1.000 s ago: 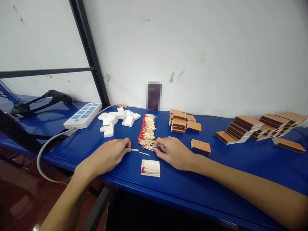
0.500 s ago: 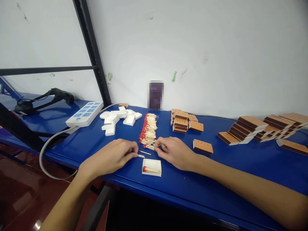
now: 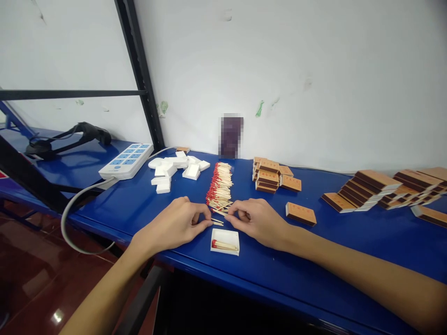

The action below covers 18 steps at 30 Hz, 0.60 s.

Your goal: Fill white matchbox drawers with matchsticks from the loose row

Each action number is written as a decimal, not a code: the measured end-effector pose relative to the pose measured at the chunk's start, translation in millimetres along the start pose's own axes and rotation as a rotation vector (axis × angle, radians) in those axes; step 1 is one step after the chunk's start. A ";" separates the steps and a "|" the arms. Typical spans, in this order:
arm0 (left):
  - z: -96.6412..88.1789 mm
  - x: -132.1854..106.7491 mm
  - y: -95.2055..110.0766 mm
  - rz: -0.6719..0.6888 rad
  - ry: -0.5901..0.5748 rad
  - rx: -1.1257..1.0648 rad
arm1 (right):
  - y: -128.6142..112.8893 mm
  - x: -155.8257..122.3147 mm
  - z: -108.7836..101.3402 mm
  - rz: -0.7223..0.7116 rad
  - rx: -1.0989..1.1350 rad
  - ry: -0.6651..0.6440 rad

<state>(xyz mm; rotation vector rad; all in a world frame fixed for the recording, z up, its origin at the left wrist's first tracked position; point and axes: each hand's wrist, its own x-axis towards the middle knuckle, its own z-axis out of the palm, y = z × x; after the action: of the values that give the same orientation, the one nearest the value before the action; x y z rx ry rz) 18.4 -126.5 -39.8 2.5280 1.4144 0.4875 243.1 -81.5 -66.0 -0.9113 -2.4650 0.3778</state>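
My left hand [image 3: 179, 223] is closed in a pinch on a few matchsticks [image 3: 218, 223], their pale ends pointing right and their other ends hidden by the fingers. My right hand [image 3: 256, 218] is closed too, thumb and index finger pinching the end of a matchstick [image 3: 219, 212] at the near end of the match pile [image 3: 220, 184]. That pile is a long row of red-headed matches, heads to the left. Just below both hands, a white inner matchbox tray [image 3: 236, 237] lies on the table, with several matches [image 3: 225, 245] in its near part.
White empty trays [image 3: 171, 167] lie heaped at the left beside a power strip [image 3: 127, 160] with a grey cable. Brown matchboxes [image 3: 268, 177] are stacked behind my right hand, one lone matchbox [image 3: 301, 214] nearer. More matchbox stacks [image 3: 366, 188] stand far right. A black shelf post [image 3: 139, 70] rises at left.
My left hand has shifted right, closer to my right hand, and the loose match between them is now at its fingertips. The whole view has shifted slightly.
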 end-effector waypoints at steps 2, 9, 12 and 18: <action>0.8 -0.5 -0.7 0.015 0.015 -0.033 | 1.1 -0.2 0.4 -0.029 0.002 -0.006; 3.0 2.3 -1.6 0.057 0.019 -0.026 | 0.5 0.0 0.2 -0.051 -0.020 -0.035; 2.8 3.3 -1.1 0.048 0.020 -0.028 | -0.1 -1.2 0.0 -0.073 -0.026 0.002; 3.4 2.3 -0.5 0.051 -0.008 -0.066 | -1.0 -2.0 -0.5 0.017 -0.065 0.042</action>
<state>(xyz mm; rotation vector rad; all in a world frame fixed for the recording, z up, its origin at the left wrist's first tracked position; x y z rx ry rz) 20.4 -124.2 -42.7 2.5164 1.3114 0.5233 244.2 -83.5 -65.8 -0.9568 -2.4448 0.2831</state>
